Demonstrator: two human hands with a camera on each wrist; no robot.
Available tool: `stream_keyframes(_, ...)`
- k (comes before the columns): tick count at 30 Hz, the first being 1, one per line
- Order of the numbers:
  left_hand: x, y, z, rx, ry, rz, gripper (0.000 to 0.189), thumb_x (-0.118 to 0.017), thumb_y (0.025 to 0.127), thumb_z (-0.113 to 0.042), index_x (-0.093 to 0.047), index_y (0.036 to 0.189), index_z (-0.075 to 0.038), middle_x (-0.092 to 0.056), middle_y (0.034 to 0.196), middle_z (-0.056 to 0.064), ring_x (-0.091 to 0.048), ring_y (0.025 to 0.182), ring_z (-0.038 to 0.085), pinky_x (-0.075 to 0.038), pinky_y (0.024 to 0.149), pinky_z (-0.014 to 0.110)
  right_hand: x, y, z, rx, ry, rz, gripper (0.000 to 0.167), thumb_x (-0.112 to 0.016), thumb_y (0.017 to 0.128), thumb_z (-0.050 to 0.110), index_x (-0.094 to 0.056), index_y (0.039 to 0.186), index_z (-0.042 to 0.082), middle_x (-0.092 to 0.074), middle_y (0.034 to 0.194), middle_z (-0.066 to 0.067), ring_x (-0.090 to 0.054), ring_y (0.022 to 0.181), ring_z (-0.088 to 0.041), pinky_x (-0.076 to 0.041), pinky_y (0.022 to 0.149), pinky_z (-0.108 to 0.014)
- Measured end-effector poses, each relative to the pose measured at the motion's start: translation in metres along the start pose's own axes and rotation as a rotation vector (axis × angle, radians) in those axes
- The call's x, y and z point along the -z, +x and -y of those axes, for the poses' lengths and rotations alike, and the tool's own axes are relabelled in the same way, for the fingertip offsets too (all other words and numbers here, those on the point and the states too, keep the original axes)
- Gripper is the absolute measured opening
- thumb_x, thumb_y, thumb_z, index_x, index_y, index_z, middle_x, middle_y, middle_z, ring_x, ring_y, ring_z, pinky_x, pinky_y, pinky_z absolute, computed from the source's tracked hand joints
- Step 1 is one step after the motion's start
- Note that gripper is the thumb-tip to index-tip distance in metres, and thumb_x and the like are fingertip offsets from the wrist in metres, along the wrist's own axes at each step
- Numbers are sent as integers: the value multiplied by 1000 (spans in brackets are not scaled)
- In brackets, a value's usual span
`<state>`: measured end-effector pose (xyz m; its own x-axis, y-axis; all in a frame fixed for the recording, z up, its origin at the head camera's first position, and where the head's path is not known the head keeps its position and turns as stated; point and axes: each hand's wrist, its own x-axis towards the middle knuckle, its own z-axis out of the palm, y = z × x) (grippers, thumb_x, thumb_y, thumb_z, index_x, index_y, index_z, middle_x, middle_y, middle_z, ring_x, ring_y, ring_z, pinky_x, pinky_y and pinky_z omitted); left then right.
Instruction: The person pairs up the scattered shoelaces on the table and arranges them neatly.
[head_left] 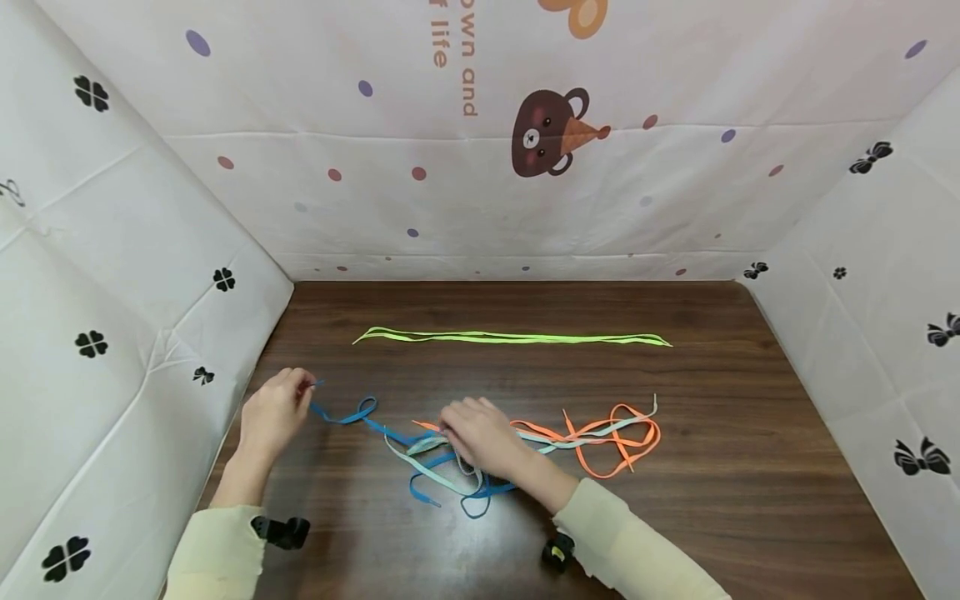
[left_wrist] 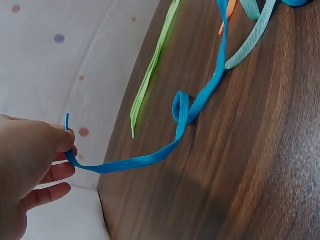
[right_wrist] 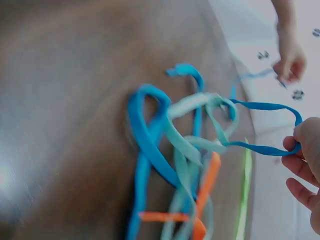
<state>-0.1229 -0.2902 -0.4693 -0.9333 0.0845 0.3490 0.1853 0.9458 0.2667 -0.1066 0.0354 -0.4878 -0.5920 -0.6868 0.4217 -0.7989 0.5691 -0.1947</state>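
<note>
At the left of the table, my left hand pinches a blue shoelace near its tipped end, which points up past the thumb. The lace runs with a small loop toward a tangle in the middle. Over that tangle, my right hand pinches a bend of blue lace, pulled out as a loop through the mint green shoelace. Mint coils surround the blue strands there. An orange shoelace lies in loose curves to the right, crossed by mint strands. In the head view my right hand hides part of the tangle.
A neon yellow-green shoelace lies stretched out, doubled, along the back of the brown wooden table. White printed cloth walls stand behind and on both sides. Dark wrist devices sit by both sleeves.
</note>
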Motion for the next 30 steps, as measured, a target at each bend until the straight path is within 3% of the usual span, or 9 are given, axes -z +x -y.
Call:
stream_keyframes(9, 0, -8, 16, 72, 15, -20, 8, -66, 77, -5, -61, 84, -6, -59, 74, 7, -57, 60, 24, -43, 49, 42, 17, -11, -32, -103, -16, -13, 11, -63, 86, 14, -63, 97, 17, -62, 89, 5, -56, 79, -11, -44, 66, -26)
stream_keyframes(12, -1, -11, 23, 127, 25, -6, 7, -65, 79, -6, -60, 84, -7, -60, 75, 7, -57, 62, 25, -42, 49, 44, 20, -18, -45, -121, -34, -10, 11, -64, 85, 14, -65, 96, 16, -62, 89, 4, -56, 79, -13, -45, 66, -28)
stream_keyframes(19, -1, -15, 34, 214, 31, -44, 6, -63, 79, -6, -60, 84, -5, -64, 77, 12, -60, 61, 30, -41, 47, 46, 32, -35, -78, -166, -79, -40, 6, -66, 83, 13, -66, 89, 14, -61, 83, 3, -55, 74, -14, -44, 63, -29)
stream_keyframes(24, 2, -12, 35, 276, 33, 13, 5, -61, 82, -10, -60, 86, -6, -65, 81, 12, -60, 65, 31, -41, 48, 46, 43, -46, -101, -212, -107, -58, 7, -68, 81, 11, -67, 88, 11, -61, 82, 0, -57, 74, -18, -45, 62, -31)
stream_keyframes(30, -2, -6, 35, 317, 20, 31, 5, -60, 83, -12, -60, 87, -8, -66, 83, 11, -61, 66, 31, -42, 50, 45, 55, -62, -128, -246, -146, -48, 6, -68, 82, 11, -67, 88, 10, -62, 82, -2, -57, 74, -20, -44, 62, -33)
